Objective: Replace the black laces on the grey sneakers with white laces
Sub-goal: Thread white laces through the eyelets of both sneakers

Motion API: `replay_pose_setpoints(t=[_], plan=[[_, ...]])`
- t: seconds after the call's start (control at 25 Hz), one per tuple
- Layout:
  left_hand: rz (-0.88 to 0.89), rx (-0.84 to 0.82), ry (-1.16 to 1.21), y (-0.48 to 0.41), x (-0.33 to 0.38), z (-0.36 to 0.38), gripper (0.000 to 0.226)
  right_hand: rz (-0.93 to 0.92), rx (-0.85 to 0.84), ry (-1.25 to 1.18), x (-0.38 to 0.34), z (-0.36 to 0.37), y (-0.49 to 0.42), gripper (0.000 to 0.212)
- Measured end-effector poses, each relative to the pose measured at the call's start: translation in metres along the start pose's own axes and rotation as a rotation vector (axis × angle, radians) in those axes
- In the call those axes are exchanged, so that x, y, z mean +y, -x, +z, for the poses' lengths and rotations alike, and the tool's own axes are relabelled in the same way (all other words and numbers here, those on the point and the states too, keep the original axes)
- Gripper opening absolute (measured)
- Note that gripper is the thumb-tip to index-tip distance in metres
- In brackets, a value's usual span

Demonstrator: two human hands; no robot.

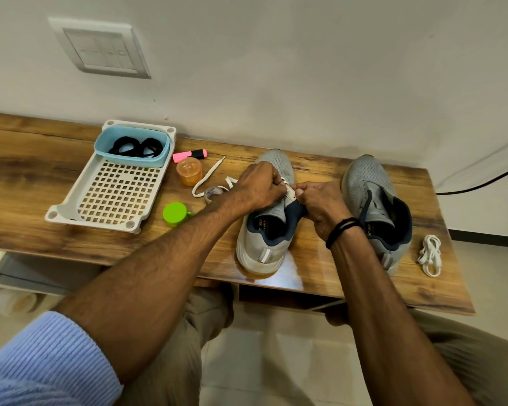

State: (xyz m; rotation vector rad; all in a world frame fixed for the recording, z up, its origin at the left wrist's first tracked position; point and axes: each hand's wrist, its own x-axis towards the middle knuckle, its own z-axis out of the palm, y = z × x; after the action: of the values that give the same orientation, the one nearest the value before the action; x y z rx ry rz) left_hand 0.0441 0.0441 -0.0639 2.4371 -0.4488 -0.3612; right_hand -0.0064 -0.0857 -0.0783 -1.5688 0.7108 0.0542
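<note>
On the wooden tabletop (320, 268), both hands, left (258, 183) and right (324, 206), pinch a flat white lace (289, 192) shut-fingered over the near grey mesh sneaker (261, 244). Its loose end trails left past a green cap (175, 213) and orange jar (189, 171). Farther right stand the second grey sneaker (376, 200), black-laced, and a coiled white lace (430, 254); far left, black laces (135, 148) fill a blue tub (132, 162).

left sleeve (41, 364): light-blue ribbed, pushed up | right wrist: black band (342, 230) | trousers (170, 361): khaki

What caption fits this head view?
Both hands, left and right, thread a white lace into the left sneaker; a spare lace lies beside the other sneaker.
</note>
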Motion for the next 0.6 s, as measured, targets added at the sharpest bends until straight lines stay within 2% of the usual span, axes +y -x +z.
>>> replay_pose_setpoints(t=[0.16, 0.4, 0.6], plan=[[-0.011, 0.029, 0.012, -0.0001, 0.0011, 0.0018, 0.012, -0.039, 0.011, 0.042, 0.0039, 0.0002, -0.0013, 0.028], [-0.044, 0.040, 0.025, -0.0012, 0.0020, 0.0013, 0.013, -0.228, 0.087, 0.299, 0.0050, 0.0019, -0.0004, 0.020], [-0.054, 0.029, 0.052, -0.0001, 0.0019, 0.0020, 0.013, -0.303, 0.092, 0.443, 0.0029, 0.0057, 0.0042, 0.014]])
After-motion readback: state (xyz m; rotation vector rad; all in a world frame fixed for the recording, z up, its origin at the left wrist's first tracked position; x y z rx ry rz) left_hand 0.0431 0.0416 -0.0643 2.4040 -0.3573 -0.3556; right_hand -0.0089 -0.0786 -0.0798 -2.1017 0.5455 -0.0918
